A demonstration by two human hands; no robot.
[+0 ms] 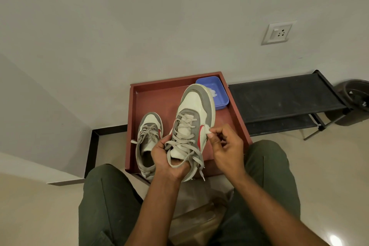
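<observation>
**A:** Where is the shoe being worked on?

**B:** The raised sneaker (194, 118) is at the centre of the frame, toe toward the upper right and heel toward the bottom. The left hand (169, 159) grasps it at the heel end, with fingers curled up among the loose laces.

**A:** And the other hand?

**B:** The right hand (225, 146) is just right of centre. It pinches a small white wad (209, 130) between thumb and fingertip and holds it against the sneaker's right side, near the red stripe.

**A:** What lies beneath?

**B:** A red-brown tray (171, 84) with a raised rim all round. The second sneaker (148, 140) lies flat in the tray's left half, near the left rim and just beside the left hand. A blue tub (221, 100) fills the tray's upper right corner. The raised sneaker's toe overlaps the tub in this view, but I cannot tell whether they touch.

**A:** Any open room?

**B:** Bare tray floor shows in the tray's upper left, and a strip shows along its right rim beyond the right hand. A black rack (283, 96) stands just beside the tray's right edge. The trouser legs (103, 195) flank the near edge at lower left and lower right. The wall (139, 26) rises directly behind the far rim.
</observation>
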